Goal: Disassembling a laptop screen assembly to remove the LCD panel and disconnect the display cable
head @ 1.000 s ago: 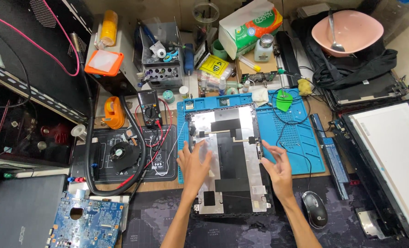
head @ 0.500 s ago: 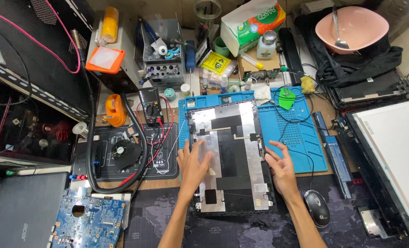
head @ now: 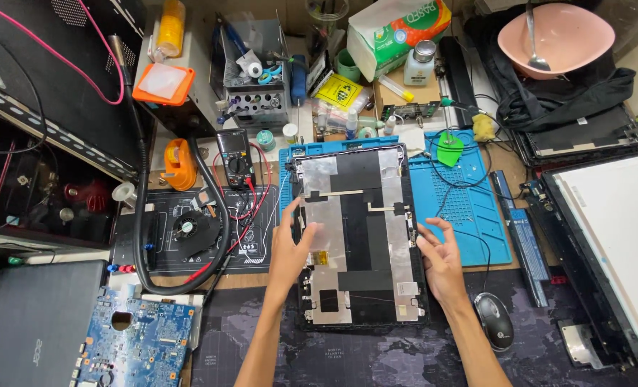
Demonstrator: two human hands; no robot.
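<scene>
The silver-foiled, black-framed laptop screen back panel [head: 358, 236] lies on the surface, long axis running away from me, between my open left hand [head: 290, 251], flat on its left edge, and my empty right hand [head: 441, 261].

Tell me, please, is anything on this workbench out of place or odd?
Yes. A pink bowl with a spoon sits on dark cloth at the far right, odd among electronics. The left hand and right hand rest on an opened laptop lid panel, its foil creased.
</scene>
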